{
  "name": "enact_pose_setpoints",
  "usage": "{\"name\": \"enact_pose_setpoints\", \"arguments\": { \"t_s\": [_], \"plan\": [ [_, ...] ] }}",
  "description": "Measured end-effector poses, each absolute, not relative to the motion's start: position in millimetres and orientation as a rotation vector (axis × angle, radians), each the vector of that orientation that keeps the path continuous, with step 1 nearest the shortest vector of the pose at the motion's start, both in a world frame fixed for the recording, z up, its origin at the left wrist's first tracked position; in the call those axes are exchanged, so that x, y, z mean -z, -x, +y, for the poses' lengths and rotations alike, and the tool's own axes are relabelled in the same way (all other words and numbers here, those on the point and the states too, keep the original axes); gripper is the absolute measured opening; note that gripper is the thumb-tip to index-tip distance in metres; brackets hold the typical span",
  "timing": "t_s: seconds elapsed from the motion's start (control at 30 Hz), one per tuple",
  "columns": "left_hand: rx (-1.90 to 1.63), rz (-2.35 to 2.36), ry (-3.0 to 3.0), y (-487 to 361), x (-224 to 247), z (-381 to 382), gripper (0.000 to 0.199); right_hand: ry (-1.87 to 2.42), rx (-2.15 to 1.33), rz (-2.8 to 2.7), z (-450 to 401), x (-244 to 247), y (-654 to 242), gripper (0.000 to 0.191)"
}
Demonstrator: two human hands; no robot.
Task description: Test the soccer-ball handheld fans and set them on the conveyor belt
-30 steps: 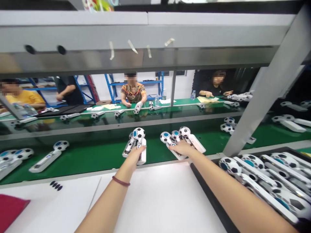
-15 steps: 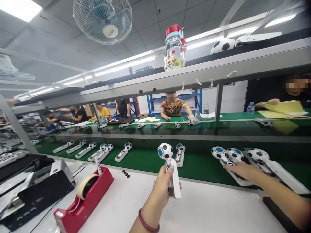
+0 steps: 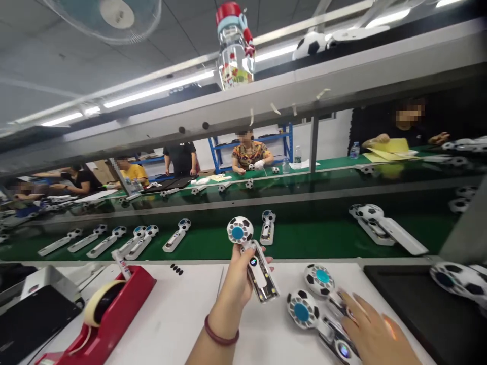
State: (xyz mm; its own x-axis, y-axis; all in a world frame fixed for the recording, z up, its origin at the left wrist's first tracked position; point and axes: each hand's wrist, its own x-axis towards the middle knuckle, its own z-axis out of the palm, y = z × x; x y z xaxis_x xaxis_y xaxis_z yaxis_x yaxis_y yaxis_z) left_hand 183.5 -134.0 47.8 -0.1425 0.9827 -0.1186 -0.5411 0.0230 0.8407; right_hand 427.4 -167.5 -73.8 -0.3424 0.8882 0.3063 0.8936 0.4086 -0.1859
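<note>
A white soccer-ball-headed handheld device [image 3: 255, 268] gripped, tilted, in the clenched left hand [image 3: 236, 289] above a white worktable [image 3: 190, 304], two matching devices [image 3: 310, 304] touched by the open right hand [image 3: 375, 332], a red tape dispenser [image 3: 114, 314] placed to the left

Tilted soccer-ball handheld fan [image 3: 245, 243], blue hub, white handle

Bright ceiling tube lights [image 3: 158, 90] give even light; frame edges bend.

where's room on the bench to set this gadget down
Bare white bench lies between the red tape dispenser and the left hand, with a narrower strip below the held gadget. It's crowded at the right hand, where two soccer-ball gadgets lie together.
</note>
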Motion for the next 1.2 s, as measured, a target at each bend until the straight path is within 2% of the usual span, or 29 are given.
{"name": "enact_pose_setpoints", "arguments": {
  "t_s": [0.07,0.13,0.27,0.4,0.5,0.63,0.77,0.87,1.03,1.2],
  "plan": [
    [-1.494,0.892,-0.61,-186.3,-48.6,-134.5,0.046,1.514,-0.027,-2.295,-169.7,44.9,-417.8,0.027],
    [-1.478,0.861,-0.57,-186.7,-49.4,-134.7,0.047,1.516,-0.234,-2.215,-168.2,18.3,-412.8,0.032],
    [-1.45,0.865,-0.604,-182.9,-51.5,-133.8,0.058,1.399,-1.015,-1.848,-157.4,-18.5,-417.8,0.05],
    [-1.406,1.102,-0.647,-184.4,-48.9,-135.6,0.065,1.044,-1.597,-1.299,-144.8,-27.3,-416.9,0.053],
    [-1.36,1.125,-0.663,-190.5,-44.8,-143.1,0.064,0.851,-1.862,-1.032,-142.0,-22.2,-404.6,0.057],
    [-1.434,1.002,-0.664,-193.5,-34.9,-154.9,0.058,0.684,-1.898,-0.968,-146.2,-11.7,-390.0,0.057],
    [-1.639,1.211,-0.71,-188.3,-8.0,-163.0,0.055,0.837,-1.736,-1.071,-149.1,3.2,-386.2,0.069],
    [-1.651,1.341,-0.802,-186.7,16.3,-167.9,0.055,0.882,-1.649,-1.235,-147.5,16.4,-385.2,0.072],
    [-1.432,1.213,-0.842,-190.6,36.6,-178.3,0.055,0.857,-1.734,-1.529,-143.7,29.2,-377.4,0.051],
    [-1.206,1.022,-0.689,-187.7,35.1,-184.4,0.032,0.864,-1.873,-1.333,-147.2,34.2,-368.1,0.039]
  ]
}}
